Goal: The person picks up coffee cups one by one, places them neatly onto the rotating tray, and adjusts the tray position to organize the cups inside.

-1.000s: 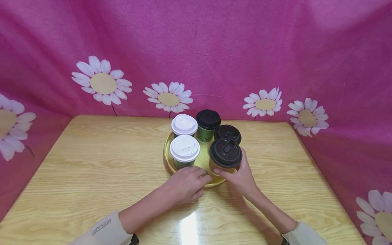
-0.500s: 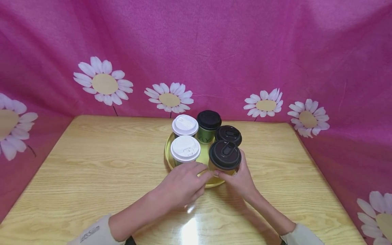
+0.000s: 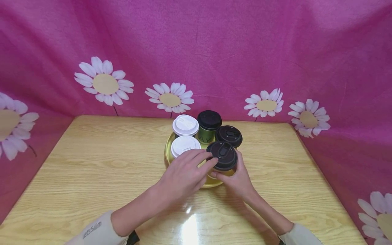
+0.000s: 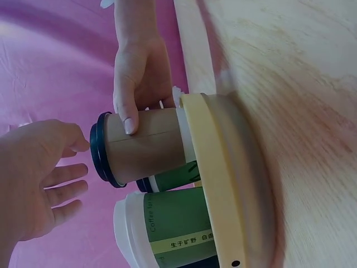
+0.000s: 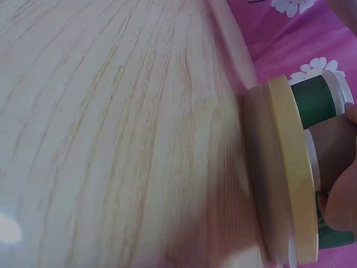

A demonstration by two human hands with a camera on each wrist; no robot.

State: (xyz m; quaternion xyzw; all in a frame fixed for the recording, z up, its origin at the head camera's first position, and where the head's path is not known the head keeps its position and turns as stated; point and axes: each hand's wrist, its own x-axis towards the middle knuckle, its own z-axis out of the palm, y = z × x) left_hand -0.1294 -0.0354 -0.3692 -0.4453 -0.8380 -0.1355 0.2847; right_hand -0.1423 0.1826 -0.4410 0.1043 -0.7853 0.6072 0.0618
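Observation:
A brown paper coffee cup with a black lid stands at the near right of a round yellow tray. My right hand grips its side, the thumb lying across the front. My left hand hovers close to that lid, its fingers loosely bent and holding nothing. In the left wrist view a small gap shows between the left fingertips and the lid. Left of the brown cup is a green cup with a white lid, partly hidden by my left hand in the head view.
Behind on the tray are another white-lidded cup, a green cup with a black lid and another black-lidded cup. The tray sits on a wooden table. A pink cloth with daisies hangs around the table.
My left hand has risen from the tray's near edge towards the brown cup's lid. The brown cup has shifted slightly left, my right hand still gripping it.

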